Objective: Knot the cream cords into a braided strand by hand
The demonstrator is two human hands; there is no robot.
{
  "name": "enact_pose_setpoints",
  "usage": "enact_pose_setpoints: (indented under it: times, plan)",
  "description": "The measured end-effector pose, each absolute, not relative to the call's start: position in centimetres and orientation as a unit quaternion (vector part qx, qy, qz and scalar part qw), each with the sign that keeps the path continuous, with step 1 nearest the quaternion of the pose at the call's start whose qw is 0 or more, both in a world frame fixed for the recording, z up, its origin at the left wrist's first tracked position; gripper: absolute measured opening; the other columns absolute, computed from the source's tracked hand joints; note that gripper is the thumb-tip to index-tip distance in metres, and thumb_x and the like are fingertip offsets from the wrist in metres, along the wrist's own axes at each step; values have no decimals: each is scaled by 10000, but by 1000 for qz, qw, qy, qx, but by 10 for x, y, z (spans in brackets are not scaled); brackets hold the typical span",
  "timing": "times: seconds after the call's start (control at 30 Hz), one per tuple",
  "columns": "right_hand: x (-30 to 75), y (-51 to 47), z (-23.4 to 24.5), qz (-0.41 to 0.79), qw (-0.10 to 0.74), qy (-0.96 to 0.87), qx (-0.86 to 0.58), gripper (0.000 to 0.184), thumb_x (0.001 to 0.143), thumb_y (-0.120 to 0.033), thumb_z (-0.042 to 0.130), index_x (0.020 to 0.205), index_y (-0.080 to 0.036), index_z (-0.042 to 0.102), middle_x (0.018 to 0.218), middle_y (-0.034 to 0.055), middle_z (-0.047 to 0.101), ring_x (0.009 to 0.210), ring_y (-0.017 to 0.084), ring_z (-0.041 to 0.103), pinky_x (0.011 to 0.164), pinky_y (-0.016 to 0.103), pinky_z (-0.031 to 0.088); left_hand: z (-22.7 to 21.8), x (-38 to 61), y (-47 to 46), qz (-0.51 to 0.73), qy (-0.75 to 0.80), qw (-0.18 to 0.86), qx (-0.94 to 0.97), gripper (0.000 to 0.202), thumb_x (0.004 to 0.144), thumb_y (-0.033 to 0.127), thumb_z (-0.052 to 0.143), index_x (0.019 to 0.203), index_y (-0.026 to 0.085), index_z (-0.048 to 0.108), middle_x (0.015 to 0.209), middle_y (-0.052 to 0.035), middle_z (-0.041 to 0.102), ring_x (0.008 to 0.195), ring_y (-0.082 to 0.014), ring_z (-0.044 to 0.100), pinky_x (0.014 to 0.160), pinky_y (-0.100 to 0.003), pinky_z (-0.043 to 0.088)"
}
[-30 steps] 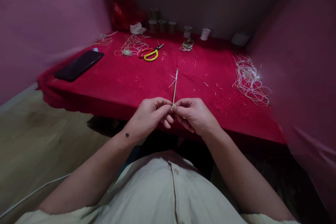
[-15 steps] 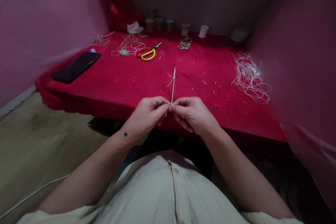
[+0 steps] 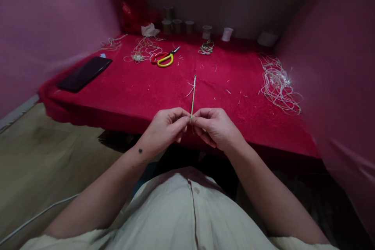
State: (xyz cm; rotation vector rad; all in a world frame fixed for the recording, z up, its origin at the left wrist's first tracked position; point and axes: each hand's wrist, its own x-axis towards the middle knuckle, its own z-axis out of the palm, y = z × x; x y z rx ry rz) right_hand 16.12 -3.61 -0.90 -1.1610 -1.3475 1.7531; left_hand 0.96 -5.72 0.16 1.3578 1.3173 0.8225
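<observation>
A thin pale braided cord (image 3: 193, 95) runs taut from my fingertips to a point on the red table (image 3: 131, 93), with a knotted stretch and loose ends at its far tip. My left hand (image 3: 166, 128) and my right hand (image 3: 215, 127) meet at the near end of the cord, just in front of the table's edge. Both pinch that end between thumb and fingers. The part of the cord inside the fingers is hidden.
Red-and-yellow scissors (image 3: 163, 58) lie at the back, beside tangled cord (image 3: 140, 51). A dark phone (image 3: 84, 73) rests at the left edge. A heap of white cord (image 3: 278, 86) lies on the right. Several spools (image 3: 206, 31) line the back wall. Pink walls close both sides.
The view has shifted slightly, so the table sits a bit higher and further left. My hands stay pinched on the cord's near end; my left fingers have curled in a little.
</observation>
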Motion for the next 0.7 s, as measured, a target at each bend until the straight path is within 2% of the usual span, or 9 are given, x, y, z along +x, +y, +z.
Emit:
enact_pose_setpoints:
  times: [0.17,0.33,0.57,0.7]
  plan:
    - [161,-37,-9,662,323,-511,-443,150,775,-221,572,639,-166,545,400,-84,446,237,37,315,213,155,168,0,10,-58,355,538,530,551,117,827,247,543,854,141,587,568,65,499,385,-28,415,347,-137,289]
    - [162,-37,-10,653,331,-519,-440,181,783,-256,567,631,-161,542,395,-83,439,237,37,313,211,155,164,1,9,-57,360,534,521,560,110,830,231,540,853,136,591,524,75,477,371,-22,396,343,-125,288]
    - [160,-36,-9,652,335,-518,-441,171,774,-220,557,614,-165,533,395,-86,450,231,35,323,204,149,175,0,9,-57,355,533,527,559,97,834,220,539,862,138,584,550,70,496,377,-20,417,339,-119,296]
    - [159,-36,-8,652,337,-515,-444,156,775,-200,550,624,-164,543,386,-89,450,229,35,323,203,145,178,1,7,-57,345,529,536,560,141,854,270,530,808,141,567,538,62,500,377,-30,418,341,-132,297]
